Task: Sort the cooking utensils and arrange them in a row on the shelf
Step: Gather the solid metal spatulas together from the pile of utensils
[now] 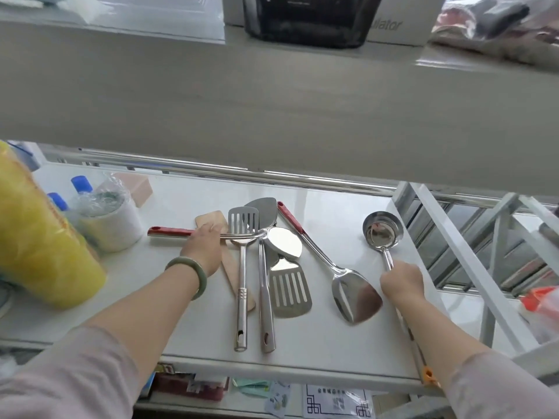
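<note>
Utensils lie in a loose heap on the white shelf (348,352), some crossing each other. At the middle, a slotted steel spatula (243,220) and a plain steel turner (263,208) point away from the person, their handles toward the front edge. A wooden spatula (211,219) lies partly under the left hand (203,247). That hand is curled over the shaft of a red-handled turner (169,231) lying sideways across the pile. A second slotted turner (289,290) and another red-handled turner (355,293) rest blade-forward nearer the front.

Well to the right, the right hand (401,281) is closed around the handle of a steel ladle (382,229), whose bowl rests on the shelf.

A green bangle (189,275) circles the left wrist. On the shelf above, a white box (393,27) shows the partial letters "ulator". A yellow bag (39,237) and blue-capped bottles (81,184) stand at left. Printed sheets below the shelf are too blurred to read.
</note>
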Motion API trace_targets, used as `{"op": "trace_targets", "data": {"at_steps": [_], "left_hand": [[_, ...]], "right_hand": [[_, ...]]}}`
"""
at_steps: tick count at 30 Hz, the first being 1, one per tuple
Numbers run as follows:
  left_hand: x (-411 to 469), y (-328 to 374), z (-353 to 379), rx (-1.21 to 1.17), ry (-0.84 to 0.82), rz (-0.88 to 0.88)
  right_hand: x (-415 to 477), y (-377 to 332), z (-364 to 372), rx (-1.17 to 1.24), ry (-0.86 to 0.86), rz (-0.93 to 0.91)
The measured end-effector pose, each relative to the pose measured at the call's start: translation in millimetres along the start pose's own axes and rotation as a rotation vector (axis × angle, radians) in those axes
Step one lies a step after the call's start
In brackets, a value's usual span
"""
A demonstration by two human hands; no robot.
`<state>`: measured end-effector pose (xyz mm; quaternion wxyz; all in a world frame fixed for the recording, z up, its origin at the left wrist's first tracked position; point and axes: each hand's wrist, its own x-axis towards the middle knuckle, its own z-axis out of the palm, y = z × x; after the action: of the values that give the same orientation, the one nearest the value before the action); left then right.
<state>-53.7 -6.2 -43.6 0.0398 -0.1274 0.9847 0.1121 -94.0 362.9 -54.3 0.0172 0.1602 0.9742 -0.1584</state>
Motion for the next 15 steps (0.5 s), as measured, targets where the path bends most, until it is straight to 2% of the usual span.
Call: {"op": "trace_targets", "data": {"at_steps": [2, 5, 10, 15], "left_hand": [[6.7, -10.0, 1.2, 0.126, -0.034, 0.008], [10.8, -20.3, 1.5, 0.268, 0.007, 0.039], [12.7, -26.9, 7.7, 0.252, 0.05, 0.051], [5.1, -38.9, 5.0, 0.289, 0.124, 0.168]], "right_hand": [[0.6, -1.5, 1.6, 0.0, 0.015, -0.01], [2.9, -3.2, 3.0, 0.014, 0.008, -0.024], [8.7, -5.5, 5.9, 0.021, -0.008, -0.001], [19.3, -14.6, 9.9, 0.112, -0.022, 0.063]]}}
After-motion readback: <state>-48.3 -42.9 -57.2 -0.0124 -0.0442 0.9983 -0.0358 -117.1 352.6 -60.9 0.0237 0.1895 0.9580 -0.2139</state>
